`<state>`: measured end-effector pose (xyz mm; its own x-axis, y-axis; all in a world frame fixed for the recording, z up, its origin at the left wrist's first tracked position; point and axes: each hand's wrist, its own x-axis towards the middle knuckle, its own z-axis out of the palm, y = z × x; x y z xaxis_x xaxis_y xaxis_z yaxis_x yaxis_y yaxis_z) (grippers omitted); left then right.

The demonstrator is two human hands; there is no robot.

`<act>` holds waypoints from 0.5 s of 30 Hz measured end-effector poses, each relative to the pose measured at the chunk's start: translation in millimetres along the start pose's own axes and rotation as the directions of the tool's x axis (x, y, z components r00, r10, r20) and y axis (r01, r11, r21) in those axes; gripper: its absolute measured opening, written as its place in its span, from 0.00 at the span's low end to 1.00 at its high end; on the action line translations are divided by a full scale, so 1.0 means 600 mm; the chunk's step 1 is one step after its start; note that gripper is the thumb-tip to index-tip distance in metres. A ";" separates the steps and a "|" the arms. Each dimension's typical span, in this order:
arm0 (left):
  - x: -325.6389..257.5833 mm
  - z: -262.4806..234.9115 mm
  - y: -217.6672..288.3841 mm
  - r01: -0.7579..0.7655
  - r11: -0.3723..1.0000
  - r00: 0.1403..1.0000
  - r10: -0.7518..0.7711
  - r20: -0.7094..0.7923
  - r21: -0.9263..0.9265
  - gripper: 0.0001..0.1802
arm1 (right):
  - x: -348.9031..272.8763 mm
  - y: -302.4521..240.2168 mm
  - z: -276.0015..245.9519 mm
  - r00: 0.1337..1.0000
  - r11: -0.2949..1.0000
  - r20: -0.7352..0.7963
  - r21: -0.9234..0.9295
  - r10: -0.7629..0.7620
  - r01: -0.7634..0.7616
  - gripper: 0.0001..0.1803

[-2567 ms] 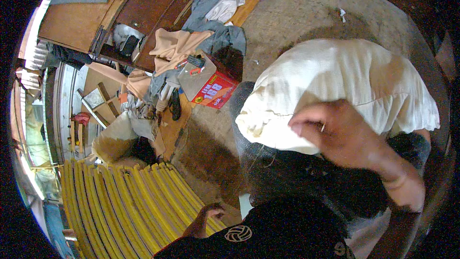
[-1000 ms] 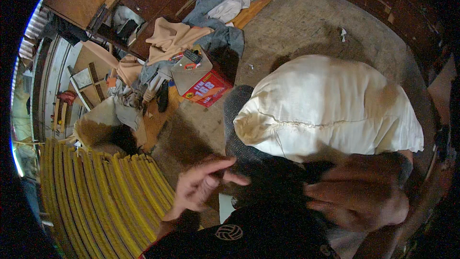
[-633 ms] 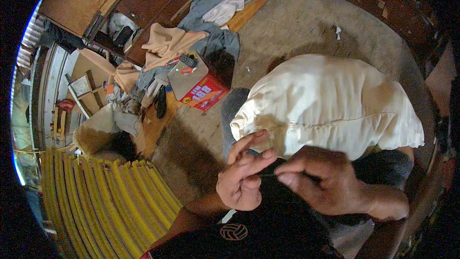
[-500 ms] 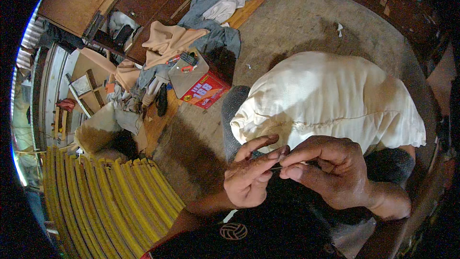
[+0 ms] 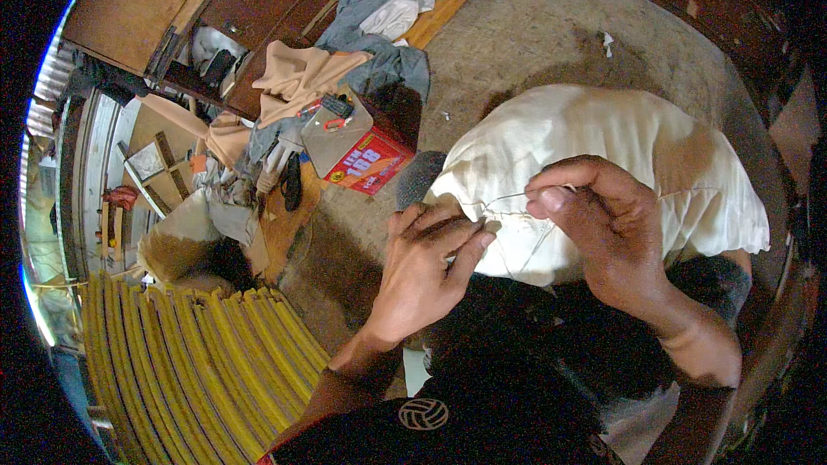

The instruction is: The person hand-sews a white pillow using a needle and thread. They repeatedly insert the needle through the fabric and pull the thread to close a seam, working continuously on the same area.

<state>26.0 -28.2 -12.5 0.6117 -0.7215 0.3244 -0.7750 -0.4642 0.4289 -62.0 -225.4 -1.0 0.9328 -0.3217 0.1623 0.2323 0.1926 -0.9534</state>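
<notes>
Across my lap lies a plump cream cushion (image 5: pixel 586 129), with a gathered, stitched seam along its near side. My right hand (image 5: pixel 607 228) pinches a thin needle (image 5: pixel 506 198) between thumb and forefinger, its tip pointing left toward the cushion's near left corner. Thin thread seems to run along the seam beyond this hand. At that corner my left hand (image 5: pixel 431 271) is closed, with thumb and fingers pinching the fabric edge just below the needle tip. Whether the tip enters the cloth is too fine to tell.
A red tin box (image 5: pixel 370 161) with small tools on its lid stands on the concrete floor ahead left. Beige cloth (image 5: pixel 306 77) and grey cloth (image 5: pixel 379 73) are heaped behind it. Yellow-edged stacked strips (image 5: pixel 198 362) fill the near left. A stuffed sack (image 5: pixel 181 237) sits beyond them.
Both hands were together in front of my body. They have moved forward to the cushion: the left onto its corner, the right raised over the seam with the needle.
</notes>
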 end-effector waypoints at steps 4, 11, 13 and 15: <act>-0.002 0.001 -0.006 0.201 0.970 0.980 -0.197 0.040 -0.137 0.07 | 0.002 0.020 -0.003 0.999 0.996 0.031 -0.085 0.017 -0.015 0.08; -0.014 0.016 -0.016 0.358 0.739 0.914 -0.401 0.055 -0.571 0.19 | 0.005 0.044 0.005 1.000 1.000 -0.012 -0.023 -0.013 0.013 0.08; -0.015 0.027 -0.018 0.240 0.744 0.934 -0.353 -0.062 -0.624 0.25 | 0.005 0.045 0.005 0.999 0.999 -0.019 -0.044 -0.033 0.032 0.08; -0.002 0.029 0.000 0.215 0.731 0.920 -0.375 -0.118 -0.648 0.27 | 0.005 0.046 0.005 0.999 0.997 -0.028 -0.067 -0.030 0.028 0.08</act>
<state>22.3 -36.3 -27.5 0.8716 -0.4290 0.2370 -0.3322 -0.1618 0.9292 -51.9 -218.4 -26.1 0.9173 -0.3535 0.1833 0.2391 0.1210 -0.9634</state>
